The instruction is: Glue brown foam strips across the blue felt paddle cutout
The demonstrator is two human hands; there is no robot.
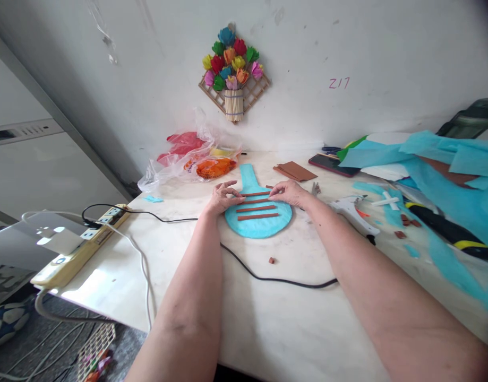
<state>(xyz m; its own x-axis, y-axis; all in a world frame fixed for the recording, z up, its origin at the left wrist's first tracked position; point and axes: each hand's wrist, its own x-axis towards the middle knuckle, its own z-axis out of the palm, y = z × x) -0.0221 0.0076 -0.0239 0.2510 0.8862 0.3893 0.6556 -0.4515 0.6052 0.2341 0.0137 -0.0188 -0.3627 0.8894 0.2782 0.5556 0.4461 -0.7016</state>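
A light-blue paddle-shaped piece [259, 227], round with a short handle pointing away, lies flat on the table. Several thin brown strips [257, 217] lie across its round part in roughly parallel rows. At the left edge, my left hand [223, 197] pinches the left end of one brown strip, its index finger stretched forward. My right hand [288, 193] pinches the same strip near its right end, fingertips low over the blue surface. Another short brown bit shows just beyond my right fingers, partly hidden by them.
A white glue gun [353, 215] lies right of my right forearm, near blue sheets [462, 164] and a phone [333, 164]. Brown sheets [294, 171] and plastic bags [199, 159] lie behind. A black cable [263, 277] passes beneath my forearms; a power strip [84, 239] sits left.
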